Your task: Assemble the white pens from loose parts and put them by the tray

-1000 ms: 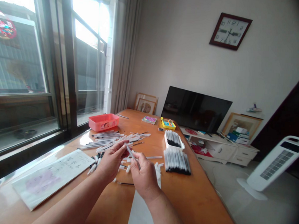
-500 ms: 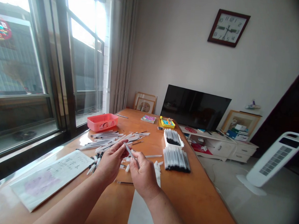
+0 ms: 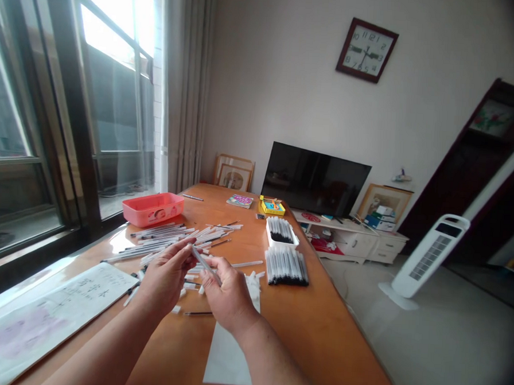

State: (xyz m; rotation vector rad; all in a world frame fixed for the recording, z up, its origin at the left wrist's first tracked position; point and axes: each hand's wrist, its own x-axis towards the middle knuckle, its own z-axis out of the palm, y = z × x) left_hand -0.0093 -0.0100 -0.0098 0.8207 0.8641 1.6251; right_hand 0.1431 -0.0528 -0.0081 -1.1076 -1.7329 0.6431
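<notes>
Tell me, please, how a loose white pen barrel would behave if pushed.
The loose white pen barrels look slim and round, so one would probably roll on the glossy wooden table. It seems thin plastic: likely light, fairly stiff.

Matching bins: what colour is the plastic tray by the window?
The plastic tray is pink, clearest in the head view.

The wearer's head has swung right, bringing a dark wooden panel (image 3: 493, 121) into view; the pen barrel (image 3: 205, 265) now leans flatter, its upper end by the left fingertips (image 3: 184, 247).
</notes>
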